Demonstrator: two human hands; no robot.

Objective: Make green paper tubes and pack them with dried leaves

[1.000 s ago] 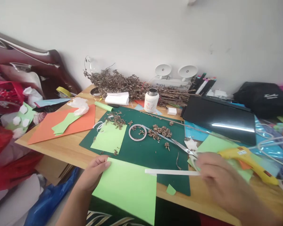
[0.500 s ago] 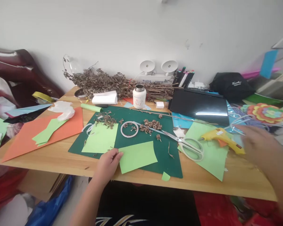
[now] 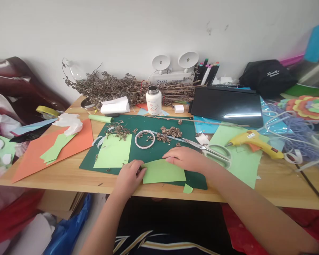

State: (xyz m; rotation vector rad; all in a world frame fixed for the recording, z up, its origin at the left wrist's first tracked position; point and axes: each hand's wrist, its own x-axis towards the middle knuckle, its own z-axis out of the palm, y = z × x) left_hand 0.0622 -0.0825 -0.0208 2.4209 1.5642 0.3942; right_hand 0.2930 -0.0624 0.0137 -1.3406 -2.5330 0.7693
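Observation:
A small sheet of light green paper point(image 3: 163, 172) lies at the front of the dark green cutting mat point(image 3: 199, 179). My left hand point(image 3: 130, 177) pinches its left edge between thumb and fingers. My right hand point(image 3: 186, 159) reaches over the sheet's upper right edge, fingers together and gripping the paper there. Just beyond my right hand lie scissors point(image 3: 218, 153) with pale handles, partly covered by the hand. A roll of tape point(image 3: 145, 139) rests mid-mat beside dried flower heads point(image 3: 171, 132). Another green sheet point(image 3: 113, 152) is left of my left hand.
A yellow hot glue gun point(image 3: 255, 141) sits on green paper at right. Behind the mat stand a white bottle point(image 3: 153, 101) and a bundle of dried stems point(image 3: 108, 88). Orange paper point(image 3: 29, 156) lies at left, and a black tray-like panel point(image 3: 228, 106) at back right.
My right hand has come in from the far right, near the glue gun, onto the green sheet's upper edge. My left hand keeps its hold; the view has shifted slightly.

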